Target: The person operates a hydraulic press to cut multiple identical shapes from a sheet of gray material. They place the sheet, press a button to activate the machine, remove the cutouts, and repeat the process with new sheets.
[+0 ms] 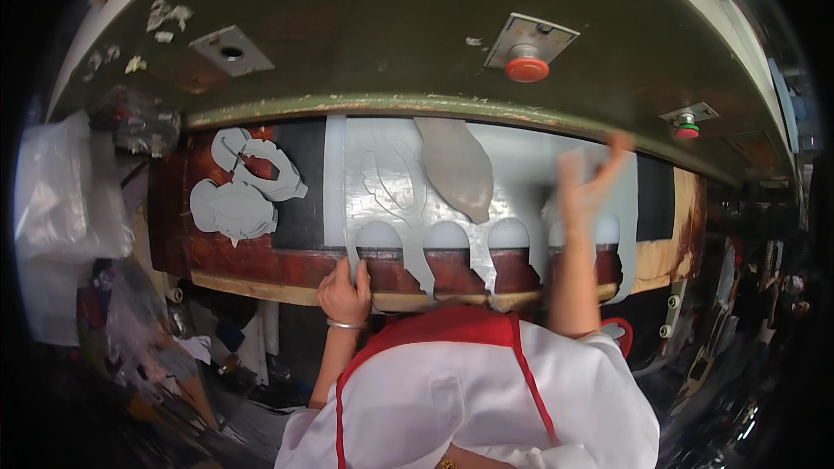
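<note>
A shiny grey sheet (pixel 521 182) lies across the bed of a green machine. Rounded cut-outs notch its near edge, leaving narrow tongues that hang toward me. At its left end, my left hand (pixel 345 295) pinches one such strip between thumb and fingers. My right hand (pixel 592 184) is raised over the right part of the sheet, blurred by motion, with its fingers apart and nothing visible in them. A darker grey-brown curved piece (pixel 459 169) rests on the sheet between my hands. Left of it, a curved outline (pixel 391 182) shows in the sheet.
Small stacks of cut grey pieces (pixel 234 208) lie on the left of the reddish-brown board (pixel 169 208). On the machine front are a red push button (pixel 526 65) and a smaller green-and-red button (pixel 685 128). Clear plastic bags (pixel 61 217) hang at the far left.
</note>
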